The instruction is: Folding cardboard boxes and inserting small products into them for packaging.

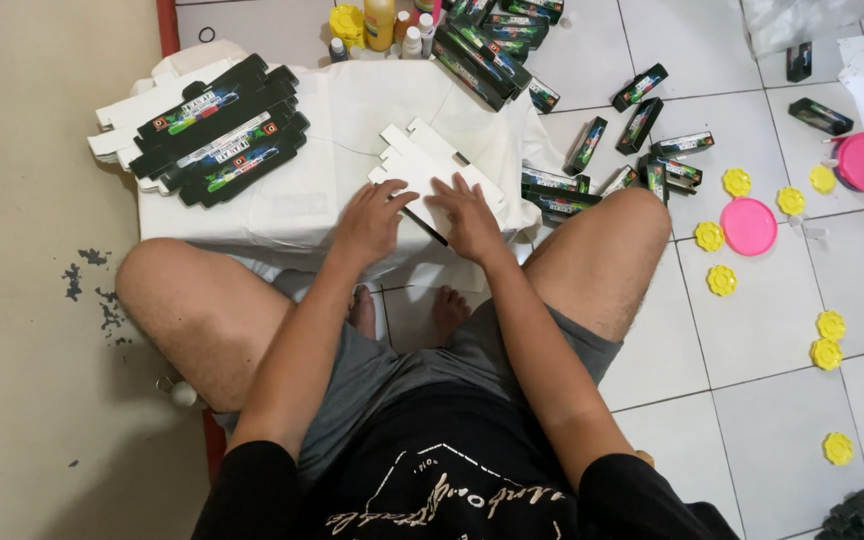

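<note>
Left hand (370, 222) and right hand (472, 218) laid open, palms down, side by side on flat white carton blank (422, 160); nothing gripped. Blank lies under fingers and just beyond them, on white cloth-covered counter (282, 205). Stack of flat black cartons (217, 130) seen far left of left hand. Folded black boxes (642, 135) scattered beyond right hand on floor; pink lid (749, 226) and yellow caps (709, 236) further right.

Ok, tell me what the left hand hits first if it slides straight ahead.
Likely the rest of the flat white carton under the left hand; beyond it, bare white cloth, then probably the bottles.
</note>
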